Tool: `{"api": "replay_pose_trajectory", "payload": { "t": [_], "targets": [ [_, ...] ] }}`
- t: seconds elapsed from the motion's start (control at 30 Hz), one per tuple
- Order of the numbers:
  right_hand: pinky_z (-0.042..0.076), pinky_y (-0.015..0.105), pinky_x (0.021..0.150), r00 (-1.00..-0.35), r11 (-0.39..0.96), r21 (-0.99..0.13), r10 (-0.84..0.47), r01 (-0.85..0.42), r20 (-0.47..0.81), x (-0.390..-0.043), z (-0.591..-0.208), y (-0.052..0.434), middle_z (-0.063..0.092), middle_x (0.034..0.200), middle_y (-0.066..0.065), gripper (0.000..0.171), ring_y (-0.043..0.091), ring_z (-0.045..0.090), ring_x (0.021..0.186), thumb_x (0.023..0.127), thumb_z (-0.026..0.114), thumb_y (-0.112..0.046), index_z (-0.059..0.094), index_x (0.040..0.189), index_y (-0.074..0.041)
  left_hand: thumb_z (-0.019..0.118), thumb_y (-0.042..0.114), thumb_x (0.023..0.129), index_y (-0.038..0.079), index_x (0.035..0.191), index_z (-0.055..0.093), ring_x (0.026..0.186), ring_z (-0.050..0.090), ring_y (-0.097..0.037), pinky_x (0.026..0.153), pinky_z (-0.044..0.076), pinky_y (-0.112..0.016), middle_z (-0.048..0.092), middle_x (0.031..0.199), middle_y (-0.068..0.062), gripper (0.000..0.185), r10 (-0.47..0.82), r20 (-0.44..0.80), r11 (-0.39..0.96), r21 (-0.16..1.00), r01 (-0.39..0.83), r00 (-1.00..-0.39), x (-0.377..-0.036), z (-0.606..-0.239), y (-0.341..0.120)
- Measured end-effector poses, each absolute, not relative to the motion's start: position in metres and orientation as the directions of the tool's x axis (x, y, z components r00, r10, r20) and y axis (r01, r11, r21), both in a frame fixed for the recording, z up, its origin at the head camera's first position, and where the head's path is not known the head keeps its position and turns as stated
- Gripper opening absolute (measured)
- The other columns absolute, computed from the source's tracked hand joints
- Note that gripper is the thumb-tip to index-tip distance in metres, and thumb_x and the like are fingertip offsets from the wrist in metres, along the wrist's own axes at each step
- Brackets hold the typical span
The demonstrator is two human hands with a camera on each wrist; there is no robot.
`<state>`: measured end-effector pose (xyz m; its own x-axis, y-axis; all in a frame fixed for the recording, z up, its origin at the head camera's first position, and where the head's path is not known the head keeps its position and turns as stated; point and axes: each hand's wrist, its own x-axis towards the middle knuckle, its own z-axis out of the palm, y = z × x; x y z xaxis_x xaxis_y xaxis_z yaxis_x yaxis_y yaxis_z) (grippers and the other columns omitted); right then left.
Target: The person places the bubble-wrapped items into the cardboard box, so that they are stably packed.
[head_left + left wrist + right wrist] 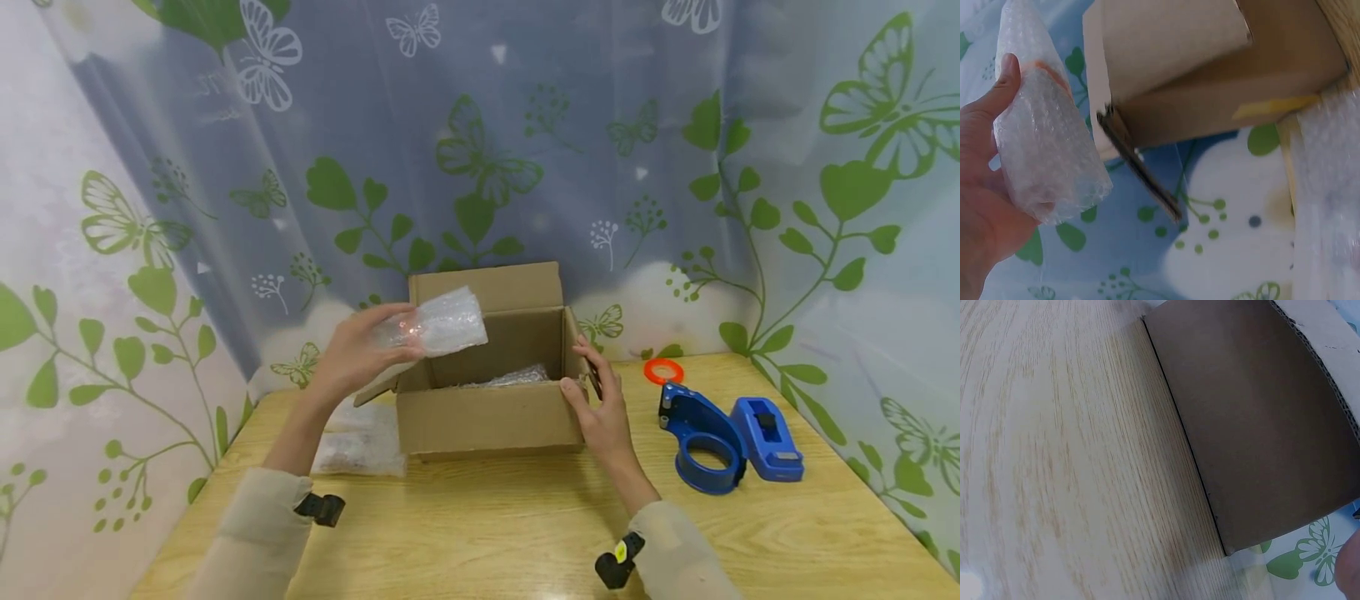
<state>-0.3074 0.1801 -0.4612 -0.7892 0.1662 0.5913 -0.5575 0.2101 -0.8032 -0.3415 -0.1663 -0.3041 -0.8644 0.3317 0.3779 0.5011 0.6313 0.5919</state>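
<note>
Raised over the left side of the open cardboard box (487, 421), my left hand (360, 346) grips a bubble-wrapped package (453, 321). The left wrist view shows the thumb across this package (1047, 137), which has an orange band around it; its contents are hidden by the wrap. My right hand (603, 408) holds the box at its right side, thumb near the front corner and fingers at the side flap. More bubble wrap (517, 377) lies inside the box. In the right wrist view only a bit of that hand (1350, 569) shows beside the box.
Left of the box, more bubble-wrapped packages (360, 454) lie on the wooden table (487, 525). To the right are a blue tape dispenser (705, 446), a second blue dispenser (768, 437) and an orange tape ring (663, 371). A patterned curtain (570, 183) hangs behind.
</note>
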Motion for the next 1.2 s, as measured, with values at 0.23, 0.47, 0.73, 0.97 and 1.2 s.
{"api": "replay_pose_trajectory", "payload": {
  "t": [0.23, 0.47, 0.73, 0.97, 1.2],
  "targets": [
    [0.029, 0.06, 0.12, -0.794, 0.211, -0.804, 0.154, -0.556, 0.589, -0.309, -0.465, 0.182, 0.036, 0.166, -0.009, 0.048, 0.025, 0.031, 0.15, 0.105, 0.064, -0.016, 0.05, 0.151, -0.017, 0.09, 0.043, 0.08, 0.028, 0.143, 0.063, 0.144, 0.048, -0.029, 0.115, 0.04, -0.057, 0.061, 0.147, 0.002, 0.07, 0.359, 0.399, 0.588, 0.606, 0.536, -0.844, -0.344, -0.309, -0.141],
    [0.027, 0.063, 0.119, -0.806, 0.22, -0.816, 0.157, -0.535, 0.571, -0.307, -0.467, 0.183, 0.036, 0.166, -0.011, 0.048, 0.026, 0.03, 0.15, 0.105, 0.064, -0.017, 0.05, 0.151, -0.019, 0.091, 0.035, 0.08, 0.023, 0.144, 0.064, 0.142, 0.05, -0.026, 0.116, 0.041, -0.052, 0.063, 0.145, 0.001, 0.07, 0.404, 0.393, 0.556, 0.611, 0.563, -0.826, -0.352, -0.315, -0.122],
    [0.026, 0.062, 0.12, -0.79, 0.208, -0.804, 0.166, -0.557, 0.59, -0.303, -0.459, 0.182, 0.036, 0.167, -0.003, 0.049, 0.03, 0.03, 0.15, 0.104, 0.063, -0.01, 0.049, 0.151, -0.014, 0.091, 0.038, 0.079, 0.023, 0.142, 0.065, 0.14, 0.052, -0.026, 0.114, 0.044, -0.052, 0.064, 0.143, 0.002, 0.07, 0.419, 0.376, 0.594, 0.575, 0.562, -0.827, -0.357, -0.314, -0.1],
    [0.027, 0.064, 0.119, -0.793, 0.208, -0.804, 0.157, -0.557, 0.589, -0.284, -0.436, 0.175, 0.036, 0.166, 0.014, 0.048, 0.038, 0.03, 0.15, 0.103, 0.062, -0.005, 0.049, 0.148, -0.001, 0.093, 0.031, 0.078, 0.017, 0.138, 0.068, 0.137, 0.055, -0.028, 0.116, 0.043, -0.048, 0.065, 0.141, -0.004, 0.067, 0.449, 0.378, 0.555, 0.592, 0.584, -0.81, -0.368, -0.325, -0.086],
    [0.025, 0.067, 0.118, -0.794, 0.218, -0.805, 0.16, -0.552, 0.587, -0.282, -0.433, 0.174, 0.036, 0.166, 0.013, 0.048, 0.039, 0.031, 0.149, 0.103, 0.062, -0.006, 0.05, 0.149, -0.004, 0.093, 0.029, 0.078, 0.018, 0.138, 0.068, 0.138, 0.055, -0.028, 0.115, 0.044, -0.047, 0.065, 0.142, -0.003, 0.065, 0.458, 0.355, 0.565, 0.591, 0.575, -0.815, -0.376, -0.338, -0.078]
  ]
}}
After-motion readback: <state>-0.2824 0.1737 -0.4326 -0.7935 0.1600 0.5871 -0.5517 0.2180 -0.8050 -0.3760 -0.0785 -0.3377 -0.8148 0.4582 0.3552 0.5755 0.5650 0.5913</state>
